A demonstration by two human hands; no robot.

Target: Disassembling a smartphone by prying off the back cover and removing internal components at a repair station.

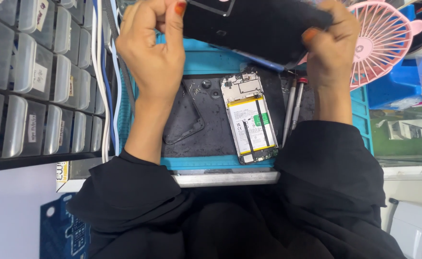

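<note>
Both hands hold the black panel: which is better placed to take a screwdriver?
Right, likely. The screwdrivers lie just below the right hand, beside the opened phone; the left hand grips the black panel's far side, across the phone.

**One head camera, straight down**

The single view sits on the person's head, looking steeply down and close over the blue work surface (196,60); sleeves fill the lower frame, drawer cabinets (33,81) the left edge.

Matt black plastic phone cover (259,26); glossy pink plastic fan (381,41).
</note>
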